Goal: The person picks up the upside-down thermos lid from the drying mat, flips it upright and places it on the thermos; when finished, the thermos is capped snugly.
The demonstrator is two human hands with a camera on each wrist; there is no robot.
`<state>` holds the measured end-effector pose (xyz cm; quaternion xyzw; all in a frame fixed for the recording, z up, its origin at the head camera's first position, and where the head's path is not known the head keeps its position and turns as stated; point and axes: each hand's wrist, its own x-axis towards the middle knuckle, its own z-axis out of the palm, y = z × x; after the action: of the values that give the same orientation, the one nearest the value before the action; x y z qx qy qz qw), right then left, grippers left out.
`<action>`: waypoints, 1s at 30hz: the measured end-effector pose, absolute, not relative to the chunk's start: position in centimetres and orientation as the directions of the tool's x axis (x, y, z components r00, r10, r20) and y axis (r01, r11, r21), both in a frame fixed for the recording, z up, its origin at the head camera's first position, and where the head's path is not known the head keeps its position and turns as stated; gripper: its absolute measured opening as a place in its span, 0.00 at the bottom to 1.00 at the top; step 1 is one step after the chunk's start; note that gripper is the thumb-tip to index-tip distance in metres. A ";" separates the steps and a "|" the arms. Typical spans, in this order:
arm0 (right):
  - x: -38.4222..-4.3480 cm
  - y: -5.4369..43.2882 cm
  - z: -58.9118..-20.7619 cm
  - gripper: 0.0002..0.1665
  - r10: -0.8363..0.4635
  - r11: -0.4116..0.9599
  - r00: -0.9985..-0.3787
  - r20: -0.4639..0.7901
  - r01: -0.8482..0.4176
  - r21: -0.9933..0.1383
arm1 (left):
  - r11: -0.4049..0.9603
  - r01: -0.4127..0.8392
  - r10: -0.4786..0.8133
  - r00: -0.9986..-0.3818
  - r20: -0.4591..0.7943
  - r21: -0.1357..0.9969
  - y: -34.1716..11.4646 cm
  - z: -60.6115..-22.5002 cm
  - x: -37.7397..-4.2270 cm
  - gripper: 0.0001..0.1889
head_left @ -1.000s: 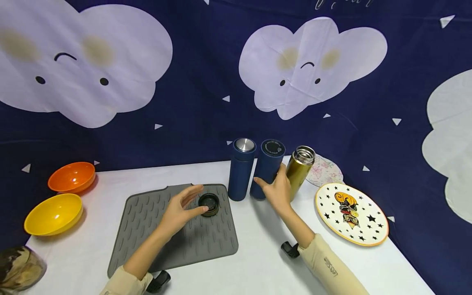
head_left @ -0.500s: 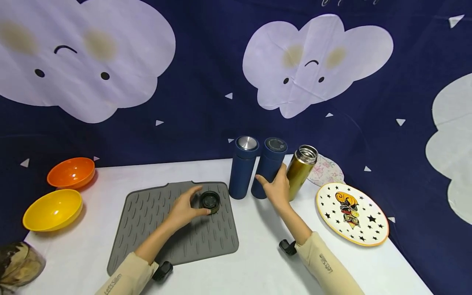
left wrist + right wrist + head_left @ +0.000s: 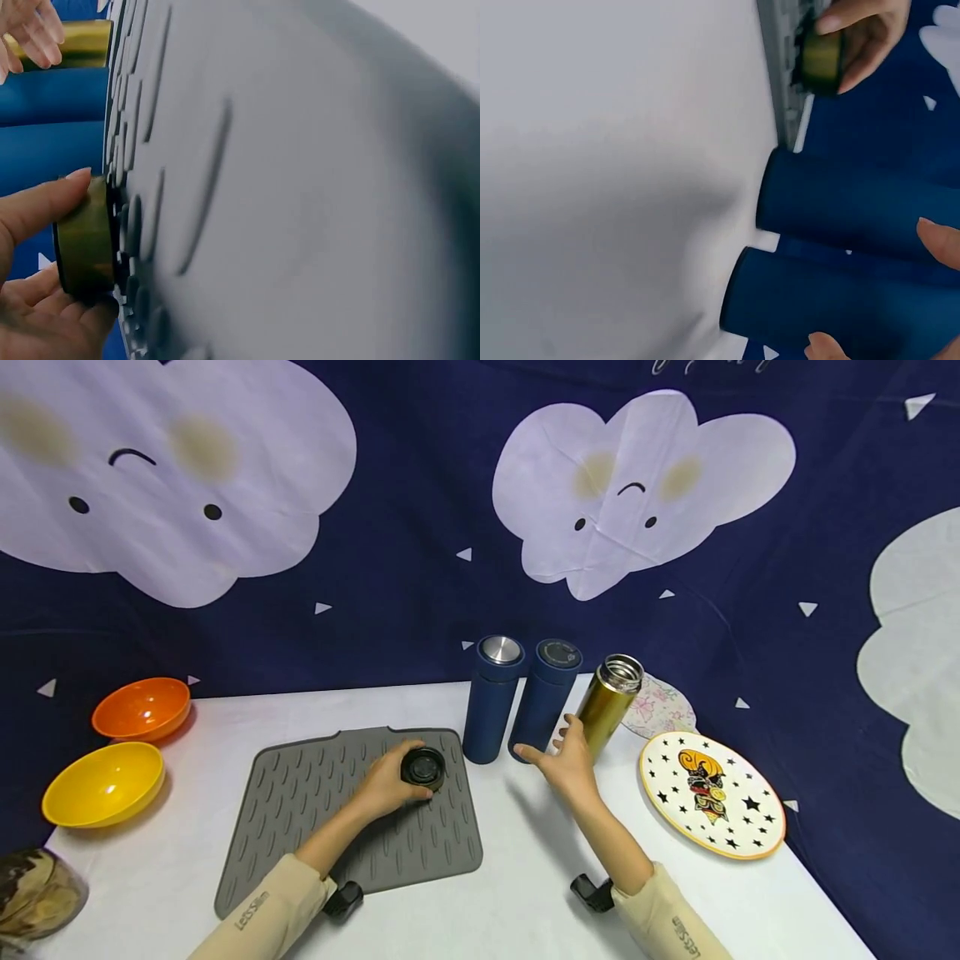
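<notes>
A: Locate the round cap (image 3: 423,767). In which hand do you have it?

B: Your left hand (image 3: 384,785) holds it, thumb on the near side and fingers on the far side. The cap is black on top with a gold-green side wall. It sits at the surface of the grey mat (image 3: 300,827), near the mat's right edge; whether it touches the ridges, you cannot tell.

A: What is the state of your right hand (image 3: 567,766)?

B: Wide: your thumb stands apart from the fingers. The fingers are just beside the gold bottle (image 3: 611,697); you cannot tell whether they touch it. Your thumb points toward the lower part of the dark-topped blue bottle (image 3: 545,693).

A: How does the gold bottle stand?

B: On the tabletop (image 3: 525,893), metal mouth exposed. To its left stand the dark-topped blue bottle, then the silver-topped blue bottle (image 3: 491,710).
</notes>
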<state>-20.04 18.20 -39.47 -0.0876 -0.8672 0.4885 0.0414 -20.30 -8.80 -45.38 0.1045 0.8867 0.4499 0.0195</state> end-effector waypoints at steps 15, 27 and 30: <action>-14.3 16.0 -40.7 0.34 -0.184 0.215 -0.972 -0.148 0.107 -0.971 | 0.425 0.334 0.197 -0.941 0.274 0.841 -7.1 -43.0 -15.1 0.39; -12.1 13.8 -41.3 0.31 -0.523 -0.084 -0.837 -0.161 0.238 -0.968 | 0.430 0.535 0.279 -0.845 0.457 0.727 -6.1 -41.3 -10.7 0.39; -11.8 13.7 -41.5 0.30 -0.527 -0.122 -0.837 -0.146 0.244 -0.962 | 0.423 0.547 0.287 -0.837 0.466 0.723 -6.0 -41.2 -10.3 0.39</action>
<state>-11.82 13.66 -41.48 0.1161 -0.6090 0.7401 -0.2606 -10.26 -6.00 -41.24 0.2506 0.8322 0.4753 -0.1366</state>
